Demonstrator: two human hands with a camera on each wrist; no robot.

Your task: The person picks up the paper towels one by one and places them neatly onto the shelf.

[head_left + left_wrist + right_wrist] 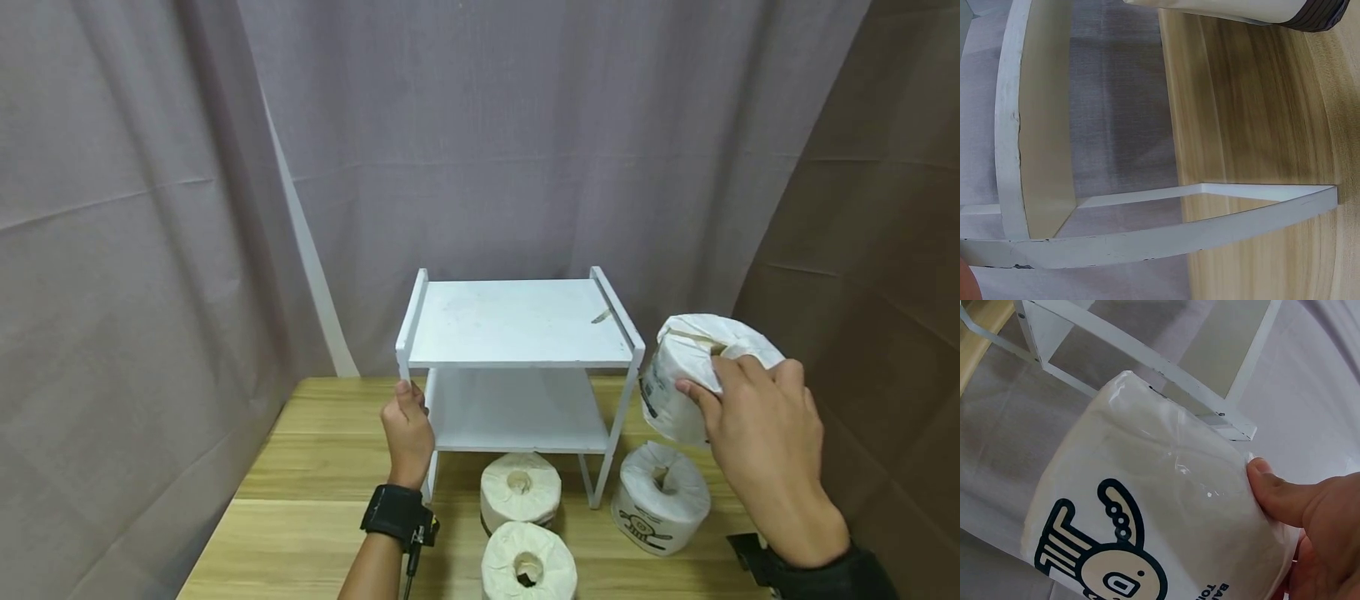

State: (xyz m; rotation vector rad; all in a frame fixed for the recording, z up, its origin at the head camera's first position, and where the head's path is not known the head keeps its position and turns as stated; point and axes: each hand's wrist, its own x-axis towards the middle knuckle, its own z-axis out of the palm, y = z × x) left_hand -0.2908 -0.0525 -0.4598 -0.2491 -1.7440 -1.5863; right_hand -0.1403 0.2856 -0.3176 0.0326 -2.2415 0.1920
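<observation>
A white two-tier shelf rack (517, 321) stands on the wooden table. My left hand (408, 433) grips its front left post just below the top tier; in the left wrist view only a bit of a finger (969, 282) shows beside the white frame (1116, 247). My right hand (765, 425) pinches a paper-wrapped toilet roll (678, 383) by its top rim, thumb on the near side. This roll hangs tilted in the air right of the rack. Its printed wrapper (1147, 475) fills much of the right wrist view, the rack behind it.
Below the held roll, another wrapped toilet roll (660, 504) stands upright on the table (300, 500). Two cream-wrapped rolls, one at the rack's front (521, 487) and one nearer me (528, 558), stand in a line. Grey curtains (510, 150) hang behind and at the sides.
</observation>
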